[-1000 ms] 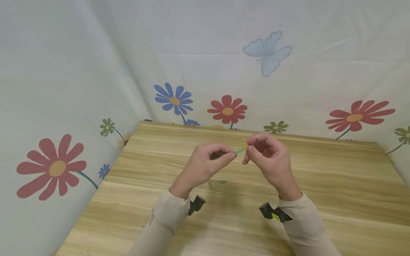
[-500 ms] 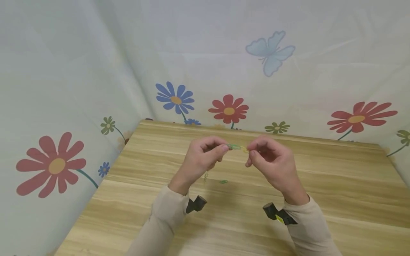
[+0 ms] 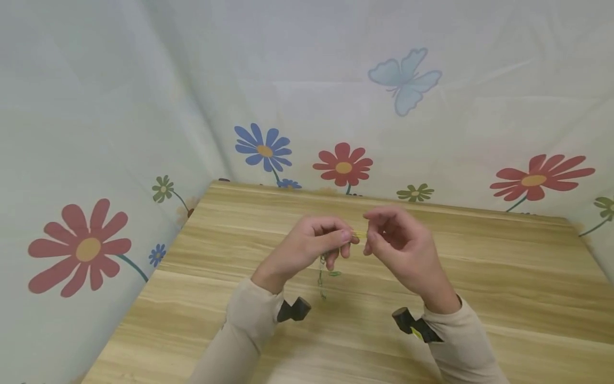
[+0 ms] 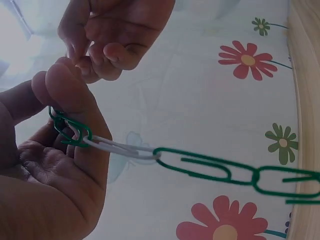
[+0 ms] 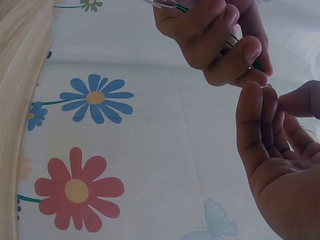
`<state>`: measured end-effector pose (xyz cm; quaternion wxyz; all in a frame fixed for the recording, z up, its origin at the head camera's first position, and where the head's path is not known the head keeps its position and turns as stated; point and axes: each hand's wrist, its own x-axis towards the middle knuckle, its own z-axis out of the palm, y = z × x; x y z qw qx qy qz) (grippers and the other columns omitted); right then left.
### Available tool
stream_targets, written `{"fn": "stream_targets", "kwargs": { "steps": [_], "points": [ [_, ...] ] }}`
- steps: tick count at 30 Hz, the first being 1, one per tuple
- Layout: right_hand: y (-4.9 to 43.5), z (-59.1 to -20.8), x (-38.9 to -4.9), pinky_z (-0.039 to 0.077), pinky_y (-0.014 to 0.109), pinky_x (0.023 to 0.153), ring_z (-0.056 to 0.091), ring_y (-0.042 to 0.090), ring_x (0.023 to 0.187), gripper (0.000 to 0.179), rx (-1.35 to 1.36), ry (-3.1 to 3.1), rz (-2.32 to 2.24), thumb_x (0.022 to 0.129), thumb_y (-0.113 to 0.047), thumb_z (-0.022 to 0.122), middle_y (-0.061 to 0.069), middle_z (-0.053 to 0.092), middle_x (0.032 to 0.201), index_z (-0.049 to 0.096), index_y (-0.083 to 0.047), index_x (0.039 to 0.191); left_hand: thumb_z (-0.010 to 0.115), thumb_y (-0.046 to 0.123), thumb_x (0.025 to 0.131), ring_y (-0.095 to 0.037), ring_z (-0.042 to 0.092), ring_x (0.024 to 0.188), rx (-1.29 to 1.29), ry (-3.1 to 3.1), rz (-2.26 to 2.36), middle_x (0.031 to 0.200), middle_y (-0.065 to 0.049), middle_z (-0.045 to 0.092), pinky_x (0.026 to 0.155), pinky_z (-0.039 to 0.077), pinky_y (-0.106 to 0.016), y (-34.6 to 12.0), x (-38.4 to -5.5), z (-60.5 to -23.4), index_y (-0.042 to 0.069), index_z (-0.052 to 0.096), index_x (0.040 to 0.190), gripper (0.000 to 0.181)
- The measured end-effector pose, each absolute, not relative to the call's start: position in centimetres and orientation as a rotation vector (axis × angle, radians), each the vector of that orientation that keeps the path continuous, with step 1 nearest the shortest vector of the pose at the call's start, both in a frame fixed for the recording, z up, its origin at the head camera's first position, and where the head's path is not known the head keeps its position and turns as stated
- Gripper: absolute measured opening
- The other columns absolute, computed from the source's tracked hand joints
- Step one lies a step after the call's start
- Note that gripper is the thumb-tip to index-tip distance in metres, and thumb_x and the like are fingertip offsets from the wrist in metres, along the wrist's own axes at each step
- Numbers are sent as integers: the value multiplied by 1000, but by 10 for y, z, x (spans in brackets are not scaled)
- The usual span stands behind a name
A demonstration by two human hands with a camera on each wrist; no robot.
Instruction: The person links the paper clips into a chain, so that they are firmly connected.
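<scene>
Thumb and fingers of my left hand (image 3: 309, 248) pinch the end of a paper clip chain (image 3: 321, 280) high over the table. In the left wrist view the chain's green clips (image 4: 205, 170) and a white clip (image 4: 120, 148) trail from the fingers. A yellow paper clip (image 3: 359, 234) spans the small gap between both hands' fingertips. My right hand (image 3: 405, 248) pinches its other end, index finger raised. Where the yellow clip meets the chain is hidden by the left fingertips. A loose green paper clip (image 3: 334, 273) lies on the table below.
The wooden table (image 3: 503, 298) stretches beneath both hands. Behind it and to the left hangs a pale curtain (image 3: 297, 69) printed with flowers and a butterfly. A small black camera (image 3: 295, 309) sits at each wrist.
The green clip that showed between the hands is now hidden, and the left fingers have shifted up to the yellow clip. More of the chain dangles below the left hand.
</scene>
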<state>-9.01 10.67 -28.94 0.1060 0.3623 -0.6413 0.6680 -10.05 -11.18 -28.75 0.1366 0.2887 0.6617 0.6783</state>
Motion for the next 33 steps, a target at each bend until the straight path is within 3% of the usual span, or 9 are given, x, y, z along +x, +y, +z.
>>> {"fn": "stream_targets", "kwargs": {
  "steps": [4,9,13,19,23,27,33],
  "points": [
    [104,-295,-97,57,30,63,61,22,67,30,1012,-1903,1977,94,10,60,14,59,86,54,12,123,61,20,102,-16,51,58,797,1898,2067,79,-7,60,55,51,-25,-115,-101,-286,-8,65,105,28],
    [93,-325,-120,57,31,60,61,21,65,19,811,-2214,1972,100,-6,61,12,62,89,62,4,117,69,28,98,-14,50,57,777,1765,2266,80,-5,60,54,51,-24,-122,-104,-287,4,69,100,24],
    [75,-363,-136,55,34,65,61,18,74,17,826,-2776,1552,99,-13,63,6,65,92,68,-2,111,73,29,95,-13,51,57,773,1665,2340,81,-3,62,54,51,-22,-126,-107,-287,11,72,100,18],
    [58,-409,-135,55,40,75,57,19,78,13,927,-3078,947,94,-3,65,9,62,92,70,0,105,75,26,94,-12,50,56,796,1614,2374,79,-3,62,53,51,-22,-126,-109,-289,11,72,99,16],
    [56,-416,-127,51,35,65,50,18,70,3,916,-3061,856,91,0,66,6,56,84,68,-2,93,75,24,94,-12,51,55,783,1609,2372,79,-3,62,53,51,-22,-124,-109,-291,9,72,98,16],
    [51,-419,-123,43,30,56,44,16,65,13,957,-3029,742,90,-2,68,1,49,75,61,-7,81,70,15,97,-11,52,56,744,1635,2372,79,-3,63,54,51,-22,-125,-107,-291,12,73,99,5],
    [48,-420,-117,36,24,49,38,12,58,21,1069,-2877,648,89,2,69,-2,45,67,56,-9,77,67,10,97,-11,53,56,756,1648,2367,78,-4,63,54,52,-23,-124,-107,-288,9,72,100,6]
  ]
}}
